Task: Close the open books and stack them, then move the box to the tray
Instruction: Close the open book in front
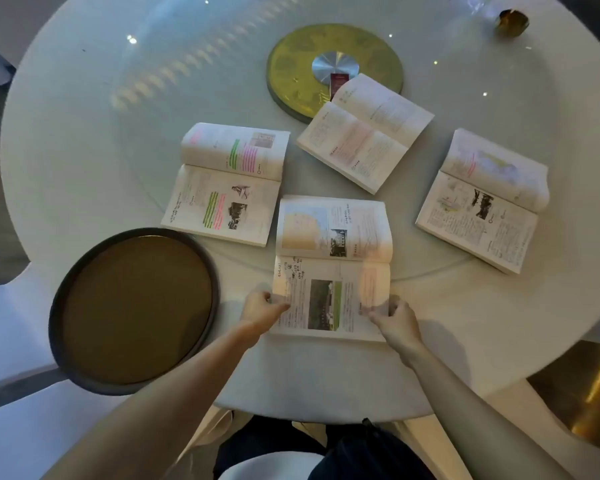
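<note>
Several open books lie on the round white table (84, 150). The nearest book (333, 265) lies open in front of me. My left hand (262, 308) grips its near left edge and my right hand (394, 315) grips its near right edge. Another open book (227, 183) with green and pink highlights lies to the left. A third open book (364, 133) lies behind, and a fourth (484, 199) to the right. A small dark red box (338, 85) stands behind the rear book, mostly hidden. The round dark tray (134, 311) with a brown inside sits at the near left, overhanging the table edge.
A gold disc (291, 64) with a silver hub marks the middle of the glass turntable. A small gold object (511, 20) stands at the far right. White chairs stand at the left, and my dark trousers show below the table edge.
</note>
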`<control>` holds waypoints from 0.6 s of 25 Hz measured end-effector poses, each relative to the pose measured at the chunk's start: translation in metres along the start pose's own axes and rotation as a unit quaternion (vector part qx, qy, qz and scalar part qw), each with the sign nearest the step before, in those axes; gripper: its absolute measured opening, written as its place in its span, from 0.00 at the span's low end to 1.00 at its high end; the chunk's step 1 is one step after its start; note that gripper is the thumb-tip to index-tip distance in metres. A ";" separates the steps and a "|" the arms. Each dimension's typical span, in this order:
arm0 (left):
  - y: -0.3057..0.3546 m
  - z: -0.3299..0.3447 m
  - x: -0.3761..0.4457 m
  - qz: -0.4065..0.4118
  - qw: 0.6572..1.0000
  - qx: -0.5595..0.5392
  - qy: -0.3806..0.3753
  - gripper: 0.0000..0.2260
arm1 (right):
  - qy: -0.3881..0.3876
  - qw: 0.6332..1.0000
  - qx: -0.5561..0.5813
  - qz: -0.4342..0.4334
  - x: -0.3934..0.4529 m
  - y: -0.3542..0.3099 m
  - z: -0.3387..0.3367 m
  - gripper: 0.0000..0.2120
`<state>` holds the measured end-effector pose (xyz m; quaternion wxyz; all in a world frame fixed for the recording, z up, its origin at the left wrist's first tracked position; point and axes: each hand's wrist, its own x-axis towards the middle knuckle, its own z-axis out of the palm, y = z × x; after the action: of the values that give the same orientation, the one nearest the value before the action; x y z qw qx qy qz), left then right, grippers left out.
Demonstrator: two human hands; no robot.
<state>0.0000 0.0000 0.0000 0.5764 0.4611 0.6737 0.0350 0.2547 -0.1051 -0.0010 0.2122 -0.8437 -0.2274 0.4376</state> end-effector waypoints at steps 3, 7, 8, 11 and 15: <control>0.000 -0.004 -0.003 0.007 1.000 -0.007 -0.014 0.09 | 0.017 0.998 0.039 0.036 0.000 0.003 -0.002 0.15; 0.006 -0.014 -0.013 0.016 0.999 -0.036 0.001 0.07 | 0.008 0.992 0.107 0.060 0.002 0.010 -0.012 0.12; 0.007 -0.018 -0.014 0.011 0.999 -0.044 0.004 0.08 | 0.005 0.992 0.111 0.058 -0.002 0.007 -0.016 0.10; 0.011 -0.028 -0.016 -0.011 0.996 -0.091 -0.012 0.08 | 0.000 0.989 0.134 0.057 -0.008 0.002 -0.029 0.05; 0.034 -0.043 -0.012 -0.029 0.977 -0.201 -0.057 0.10 | 0.014 0.967 0.252 0.025 -0.009 -0.027 -0.050 0.10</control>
<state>-0.0164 0.0323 0.0429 0.6954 0.3172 0.6322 0.1270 0.2864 -0.0960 0.0458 0.4099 -0.7743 -0.0854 0.4745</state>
